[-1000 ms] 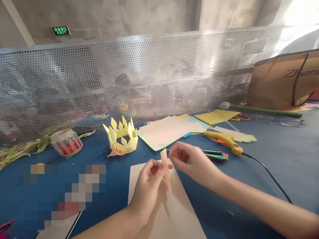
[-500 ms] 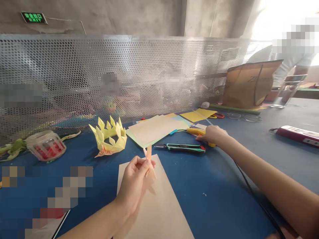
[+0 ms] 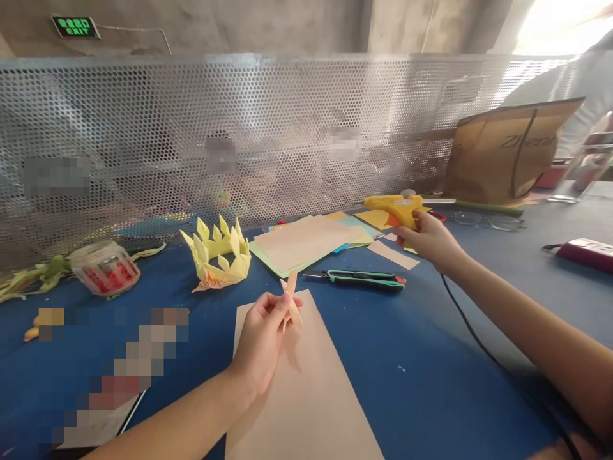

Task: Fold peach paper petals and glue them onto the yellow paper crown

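Half a second ago the right hand [image 3: 430, 240] lay on the hot glue gun [image 3: 400, 208] down on the table; now the gun is lifted clear of the surface, nozzle pointing left, with its black cord [image 3: 479, 348] trailing back along the forearm. The left hand [image 3: 262, 337] has barely shifted.

Between the two hands lies a green utility knife [image 3: 357, 278], with a loose paper strip [image 3: 393, 255] just beyond it. A stack of coloured paper sheets [image 3: 306, 241] sits behind the knife, and a yellow origami crown [image 3: 219, 254] stands to its left. Farther left are a glass jar [image 3: 105, 268] with red bits inside and some green strands [image 3: 29, 279]. A pair of glasses [image 3: 489, 221] and a brown paper bag [image 3: 507, 150] lie beyond the gun, and a dark pink device [image 3: 587, 253] rests at the far right.

Blue covers the table [image 3: 431, 364], and a perforated metal screen [image 3: 239, 121] runs along its far edge. Behind the screen is a concrete wall with a green exit sign [image 3: 75, 27].

The left hand's grip pinches a folded paper strip [image 3: 290, 295] between thumb and fingertips, holding it upright above a beige sheet [image 3: 299, 402] on the table. The right hand's grip is clenched around the gun's handle, wrist raised, arm stretched forward.
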`<move>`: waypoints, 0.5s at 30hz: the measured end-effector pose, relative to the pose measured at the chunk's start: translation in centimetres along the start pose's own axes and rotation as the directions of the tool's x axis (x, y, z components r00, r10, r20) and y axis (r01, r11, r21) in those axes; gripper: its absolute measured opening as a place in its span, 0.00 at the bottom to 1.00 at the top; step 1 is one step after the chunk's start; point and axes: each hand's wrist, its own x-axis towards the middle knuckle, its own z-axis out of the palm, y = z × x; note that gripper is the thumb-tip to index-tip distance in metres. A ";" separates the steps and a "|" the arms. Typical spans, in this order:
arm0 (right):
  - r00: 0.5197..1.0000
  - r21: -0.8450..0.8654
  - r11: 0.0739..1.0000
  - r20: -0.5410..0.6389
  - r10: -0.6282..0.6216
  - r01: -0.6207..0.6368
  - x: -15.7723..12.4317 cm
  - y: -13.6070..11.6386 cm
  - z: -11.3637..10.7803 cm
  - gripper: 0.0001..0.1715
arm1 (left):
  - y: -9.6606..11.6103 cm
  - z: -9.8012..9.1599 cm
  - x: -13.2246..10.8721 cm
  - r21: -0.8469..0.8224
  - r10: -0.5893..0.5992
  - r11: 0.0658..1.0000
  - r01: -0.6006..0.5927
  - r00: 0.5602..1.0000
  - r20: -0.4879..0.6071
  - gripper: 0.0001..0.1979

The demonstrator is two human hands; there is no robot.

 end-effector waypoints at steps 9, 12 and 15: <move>0.984 -0.098 0.979 0.043 -0.173 0.176 -5.6 -5.0 4.3 0.26 | 0.0 -0.1 0.2 -0.059 0.006 0.998 -0.005 1.000 0.014 0.22; 0.969 -0.142 0.959 0.066 -0.237 0.244 -7.1 -5.5 5.5 0.22 | 0.0 -0.1 0.2 -0.082 0.020 0.996 -0.020 1.000 0.008 0.22; 0.945 -0.175 0.929 0.071 -0.319 0.327 -7.7 -5.4 6.0 0.14 | -0.2 -0.2 0.4 -0.102 0.022 0.995 -0.021 1.000 0.005 0.22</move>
